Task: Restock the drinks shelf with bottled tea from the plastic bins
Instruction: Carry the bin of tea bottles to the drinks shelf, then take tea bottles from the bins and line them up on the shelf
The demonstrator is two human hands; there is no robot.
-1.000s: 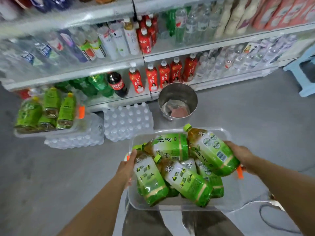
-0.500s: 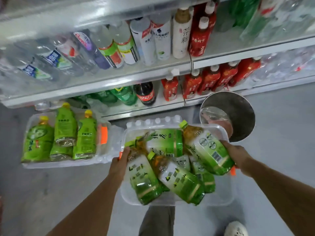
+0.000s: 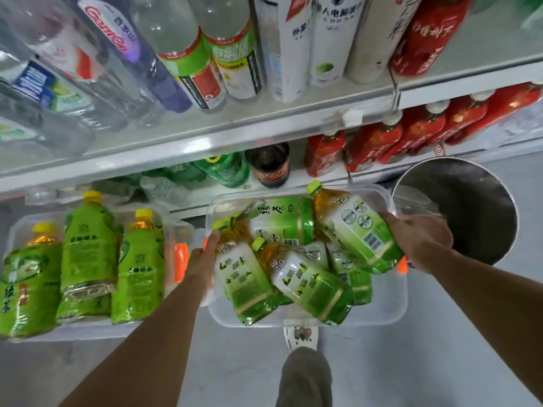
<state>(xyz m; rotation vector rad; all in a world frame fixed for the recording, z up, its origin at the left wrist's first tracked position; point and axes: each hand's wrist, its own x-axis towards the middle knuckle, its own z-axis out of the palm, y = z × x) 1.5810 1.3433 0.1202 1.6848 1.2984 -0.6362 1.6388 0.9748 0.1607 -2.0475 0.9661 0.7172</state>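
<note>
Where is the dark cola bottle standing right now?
In the head view, the dark cola bottle stands on the bottom shelf, upper centre, between a green bottle on its left and the red bottles on its right.

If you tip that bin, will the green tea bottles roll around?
Probably. The tea bottles are round and lie loose on their sides in the clear bin. They look full, so likely heavy. The glossy labels may be slippery.
</note>
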